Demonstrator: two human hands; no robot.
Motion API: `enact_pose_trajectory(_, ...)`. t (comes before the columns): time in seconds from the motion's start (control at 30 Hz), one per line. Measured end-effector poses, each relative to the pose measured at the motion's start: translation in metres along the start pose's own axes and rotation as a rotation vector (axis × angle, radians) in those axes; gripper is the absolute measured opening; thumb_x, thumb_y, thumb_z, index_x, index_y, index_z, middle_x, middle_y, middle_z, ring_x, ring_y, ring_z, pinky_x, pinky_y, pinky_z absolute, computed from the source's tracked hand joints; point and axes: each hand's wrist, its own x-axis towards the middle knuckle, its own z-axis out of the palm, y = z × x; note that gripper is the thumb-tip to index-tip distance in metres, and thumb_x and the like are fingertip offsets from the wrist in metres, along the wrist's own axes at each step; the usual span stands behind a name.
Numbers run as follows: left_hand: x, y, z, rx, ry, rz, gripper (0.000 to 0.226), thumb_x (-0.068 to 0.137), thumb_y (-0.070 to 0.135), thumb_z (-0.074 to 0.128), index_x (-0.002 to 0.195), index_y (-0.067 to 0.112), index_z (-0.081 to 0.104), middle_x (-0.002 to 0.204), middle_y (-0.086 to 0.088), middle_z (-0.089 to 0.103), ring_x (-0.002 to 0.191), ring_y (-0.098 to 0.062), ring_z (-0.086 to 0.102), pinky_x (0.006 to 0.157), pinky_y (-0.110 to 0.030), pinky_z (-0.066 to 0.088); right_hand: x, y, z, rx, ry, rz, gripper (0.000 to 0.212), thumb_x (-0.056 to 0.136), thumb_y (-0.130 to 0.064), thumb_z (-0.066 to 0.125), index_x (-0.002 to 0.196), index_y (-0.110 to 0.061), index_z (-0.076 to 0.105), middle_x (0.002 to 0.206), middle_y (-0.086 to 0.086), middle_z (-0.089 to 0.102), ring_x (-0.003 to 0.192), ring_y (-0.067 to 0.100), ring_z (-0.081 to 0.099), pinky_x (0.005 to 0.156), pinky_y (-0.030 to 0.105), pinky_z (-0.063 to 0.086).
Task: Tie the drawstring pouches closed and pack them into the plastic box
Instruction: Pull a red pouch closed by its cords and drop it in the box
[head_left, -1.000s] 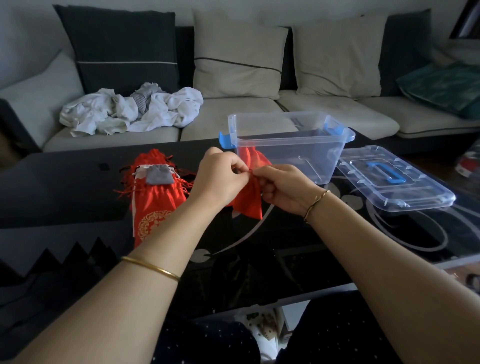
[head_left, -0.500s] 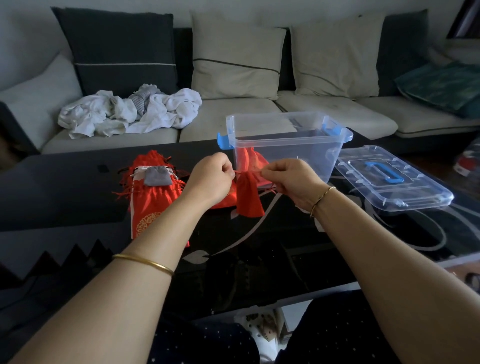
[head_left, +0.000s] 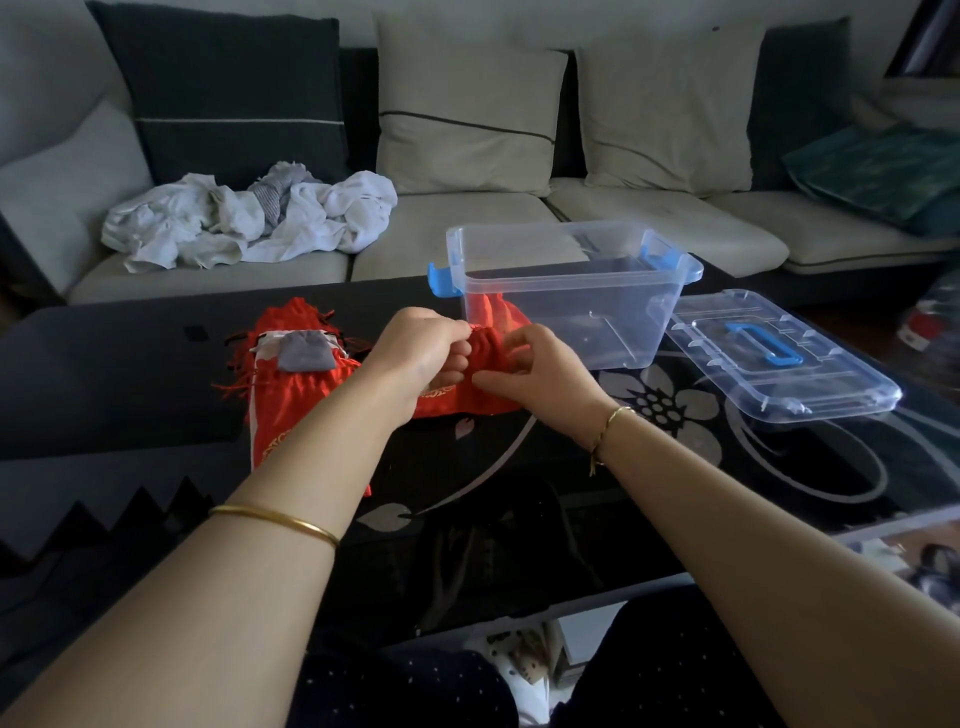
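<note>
Fingers (head_left: 456, 359) of our left hand (head_left: 415, 348): curled, pinching the gathered neck of a red pouch (head_left: 491, 345) at frame centre. Our right hand (head_left: 545, 371): pinching the same neck. Open plastic box (head_left: 571, 276): just beyond the pouch, toward upper right; we judge our right hand nearer it.

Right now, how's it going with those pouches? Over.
Left hand, right hand pinch red pouch neck. Plastic box open, lid beside it. More pouches piled left. Nothing between pouch and box.
</note>
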Motion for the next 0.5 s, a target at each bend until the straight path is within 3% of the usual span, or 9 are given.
enact_pose_trajectory(0.13, 0.001, 0.003, 0.003, -0.074, -0.024, -0.008, 0.019, 0.092, 0.014, 0.054, 0.074, 0.011, 0.058, 0.069, -0.003, 0.058, 0.061, -0.012, 0.054, 0.059, -0.026, 0.046, 0.004, 0.003, 0.001, -0.14, 0.129, -0.073, 0.021, 0.084, -0.025, 0.065, 0.094, -0.006, 0.061, 0.083, -0.001, 0.056, 0.079, 0.015, 0.054, 0.068, 0.026, 0.043)
enact_pose_trajectory(0.2, 0.003, 0.004, 0.004, -0.089, -0.02, -0.008, 0.018, 0.092, 0.014, 0.055, 0.074, 0.011, 0.059, 0.068, -0.002, 0.058, 0.06, -0.011, 0.054, 0.058, -0.025, 0.045, 0.005, 0.004, -0.005, -0.146, 0.151, -0.061, 0.021, 0.085, -0.022, 0.063, 0.084, -0.001, 0.062, 0.076, 0.006, 0.058, 0.074, 0.024, 0.055, 0.067, 0.033, 0.044)
enact_pose_trajectory(0.3, 0.007, 0.008, 0.005, -0.115, -0.008, -0.006, 0.017, 0.092, 0.014, 0.054, 0.076, 0.013, 0.06, 0.066, 0.0, 0.058, 0.058, -0.009, 0.054, 0.056, -0.023, 0.044, 0.007, -0.002, -0.018, -0.139, 0.131, -0.04, 0.022, 0.084, -0.02, 0.065, 0.087, 0.002, 0.067, 0.086, 0.017, 0.067, 0.082, 0.031, 0.062, 0.08, 0.045, 0.05)
enact_pose_trajectory(0.37, 0.014, 0.012, 0.003, -0.141, 0.029, -0.005, 0.016, 0.092, 0.014, 0.054, 0.077, 0.014, 0.06, 0.065, 0.001, 0.058, 0.058, -0.009, 0.055, 0.055, -0.023, 0.044, 0.012, -0.014, -0.031, -0.1, 0.151, -0.044, 0.017, 0.084, -0.017, 0.065, 0.091, -0.002, 0.068, 0.092, 0.015, 0.069, 0.086, 0.028, 0.065, 0.082, 0.043, 0.052)
enact_pose_trajectory(0.5, 0.037, 0.02, -0.004, -0.102, 0.116, -0.034, 0.02, 0.092, 0.01, 0.051, 0.074, 0.014, 0.056, 0.069, -0.002, 0.055, 0.064, -0.012, 0.053, 0.058, -0.023, 0.046, 0.056, -0.044, -0.067, 0.049, 0.267, -0.037, 0.009, 0.081, -0.007, 0.066, 0.089, -0.003, 0.067, 0.075, 0.009, 0.065, 0.07, 0.027, 0.065, 0.066, 0.04, 0.055)
